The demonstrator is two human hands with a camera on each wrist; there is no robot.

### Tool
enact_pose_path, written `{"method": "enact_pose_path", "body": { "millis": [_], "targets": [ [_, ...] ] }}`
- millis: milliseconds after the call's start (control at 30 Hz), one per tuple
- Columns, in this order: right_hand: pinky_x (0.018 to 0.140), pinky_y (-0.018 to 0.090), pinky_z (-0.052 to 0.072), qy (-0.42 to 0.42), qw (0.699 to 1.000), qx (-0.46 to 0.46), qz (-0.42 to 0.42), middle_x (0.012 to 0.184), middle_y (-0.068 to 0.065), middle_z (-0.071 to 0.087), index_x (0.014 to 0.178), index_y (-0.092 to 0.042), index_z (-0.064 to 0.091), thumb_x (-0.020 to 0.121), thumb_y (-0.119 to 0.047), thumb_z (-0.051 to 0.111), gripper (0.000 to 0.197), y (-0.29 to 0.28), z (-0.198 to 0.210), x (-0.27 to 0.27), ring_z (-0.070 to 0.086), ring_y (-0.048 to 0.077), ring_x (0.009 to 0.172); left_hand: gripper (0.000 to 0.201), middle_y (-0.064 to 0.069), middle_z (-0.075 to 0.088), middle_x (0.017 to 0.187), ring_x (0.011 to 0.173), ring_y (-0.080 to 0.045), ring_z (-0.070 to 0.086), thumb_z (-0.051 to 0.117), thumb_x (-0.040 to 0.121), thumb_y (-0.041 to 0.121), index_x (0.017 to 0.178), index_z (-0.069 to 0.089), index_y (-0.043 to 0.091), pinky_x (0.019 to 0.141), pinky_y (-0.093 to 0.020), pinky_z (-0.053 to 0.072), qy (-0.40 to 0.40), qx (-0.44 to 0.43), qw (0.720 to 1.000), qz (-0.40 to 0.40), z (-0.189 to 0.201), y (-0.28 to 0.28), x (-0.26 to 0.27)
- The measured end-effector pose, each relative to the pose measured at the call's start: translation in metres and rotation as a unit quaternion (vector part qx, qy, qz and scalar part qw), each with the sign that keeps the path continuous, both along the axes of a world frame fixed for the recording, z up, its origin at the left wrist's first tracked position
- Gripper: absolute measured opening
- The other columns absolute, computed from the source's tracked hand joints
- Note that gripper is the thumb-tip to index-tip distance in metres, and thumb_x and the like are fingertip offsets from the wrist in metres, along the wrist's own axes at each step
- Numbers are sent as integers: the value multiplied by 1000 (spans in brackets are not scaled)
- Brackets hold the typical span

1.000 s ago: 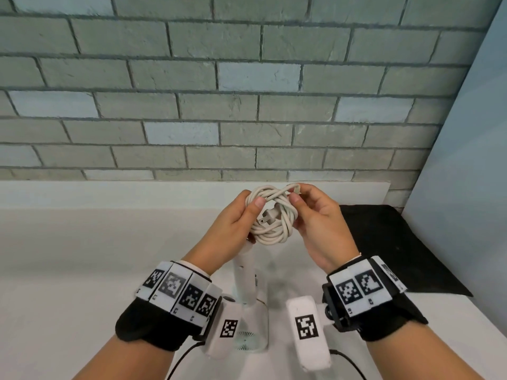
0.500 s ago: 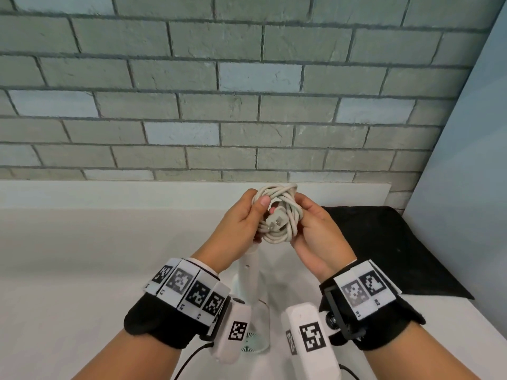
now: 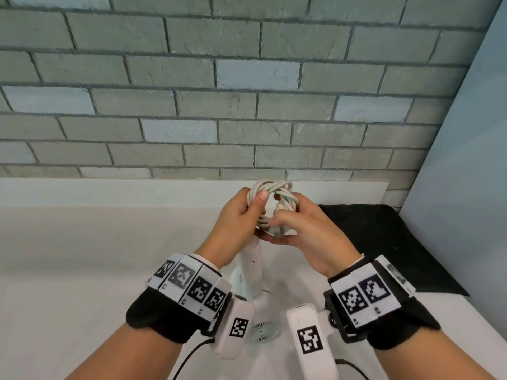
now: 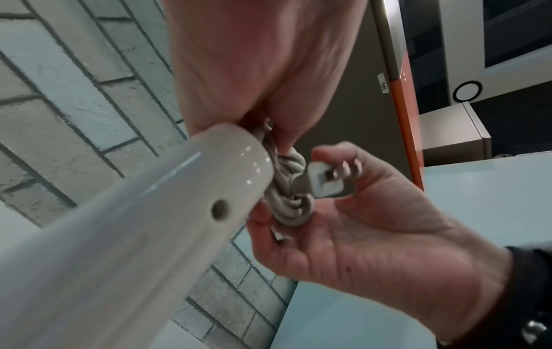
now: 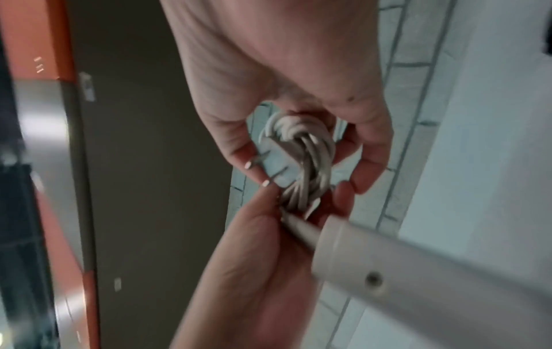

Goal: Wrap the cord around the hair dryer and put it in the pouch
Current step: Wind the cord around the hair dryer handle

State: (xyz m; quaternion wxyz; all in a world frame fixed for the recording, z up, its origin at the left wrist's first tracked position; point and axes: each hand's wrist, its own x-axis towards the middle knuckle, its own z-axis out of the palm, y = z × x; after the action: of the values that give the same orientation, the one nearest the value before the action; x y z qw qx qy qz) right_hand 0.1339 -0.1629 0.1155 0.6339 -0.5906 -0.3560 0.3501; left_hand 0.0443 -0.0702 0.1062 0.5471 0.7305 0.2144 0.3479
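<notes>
Left hand (image 3: 238,215) gripping coiled cord (image 3: 277,191), right hand (image 3: 307,229) pinching plug (image 4: 324,181)

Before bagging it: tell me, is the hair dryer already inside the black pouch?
No: the hair dryer hangs below the hands, while the pouch lies flat alongside.

**Three cameras, one shared bundle**

My head view looks forward and down from above the forearms, facing the brick wall (image 3: 247,91) and white counter (image 3: 82,256); it sits back far enough to take in both wrists. My left wrist view looks up along the left hand (image 4: 254,70) from very close — the hair dryer (image 4: 134,224) handle fills its lower left. My right wrist view looks along the right hand (image 5: 283,70), equally near, blurred at its edges. All three share the coiled cord (image 3: 274,198) with its plug (image 4: 325,181) — each wrist camera also catches the opposite hand.
</notes>
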Motion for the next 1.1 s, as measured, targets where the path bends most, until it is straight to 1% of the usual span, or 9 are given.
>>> {"method": "enact_pose_path", "body": {
  "millis": [100,267,433,500,600,700,800,933,1100],
  "targets": [
    [58,34,58,-188,977,-27,-102,85,10,60,110,-11,53,83,-17,62,29,-4,2,5,63,19,71,18,-4,58,77,71,-19,66,49,92,30,85,56,14,65,-36,60,-25,-84,996,-21,5,4,-3],
    [62,13,43,-490,855,53,-163,81,-2,51,95,-7,62,80,-10,62,15,-10,1,10,49,9,60,29,-12,56,70,59,-20,65,52,92,26,72,50,6,58,-34,60,-32,-151,988,4,13,13,-5],
    [55,26,42,-674,714,104,-161,76,6,51,78,-5,57,75,-3,62,6,-16,-11,11,46,13,65,31,-12,54,63,53,-19,63,51,92,25,69,48,4,57,-35,60,-53,-168,984,-6,18,19,-14],
    [56,26,40,-692,695,114,-159,72,8,51,75,-4,55,73,0,63,10,-15,-21,11,46,18,66,30,-11,55,63,54,-18,64,50,92,25,70,48,4,57,-34,59,-51,-173,983,-16,16,18,-18],
    [61,22,37,-666,726,127,-113,76,3,49,80,-8,54,79,-9,63,9,-13,-32,12,39,9,68,29,-11,54,68,60,-20,64,49,93,26,74,49,4,59,-31,59,-45,-154,987,-18,13,18,-23],
    [64,19,45,-515,843,139,-61,80,-17,45,89,-21,48,80,-26,66,21,-15,-36,8,46,7,70,25,-10,53,74,69,-21,62,46,94,26,78,51,7,62,-28,59,-23,-126,991,-35,14,20,-30],
    [71,24,53,-315,941,122,-21,93,-16,54,96,-28,41,66,-23,80,50,-13,-46,5,58,9,82,18,-7,54,75,66,-15,62,44,94,23,87,53,9,62,-28,59,-29,-132,989,-61,15,19,-37],
    [88,20,42,-322,938,-37,119,121,-11,52,114,-40,38,69,-29,79,62,1,-75,-4,51,5,109,15,-4,52,73,51,-7,57,43,94,18,105,52,13,51,-22,52,-41,-125,989,-67,18,19,-48],
    [97,24,39,-331,920,-72,197,126,-3,56,130,-22,43,86,-22,62,48,19,-95,-21,52,9,114,13,-4,55,70,54,-9,57,46,93,18,96,58,16,51,-23,51,-30,-107,993,-49,20,25,-67]
  ]
}}
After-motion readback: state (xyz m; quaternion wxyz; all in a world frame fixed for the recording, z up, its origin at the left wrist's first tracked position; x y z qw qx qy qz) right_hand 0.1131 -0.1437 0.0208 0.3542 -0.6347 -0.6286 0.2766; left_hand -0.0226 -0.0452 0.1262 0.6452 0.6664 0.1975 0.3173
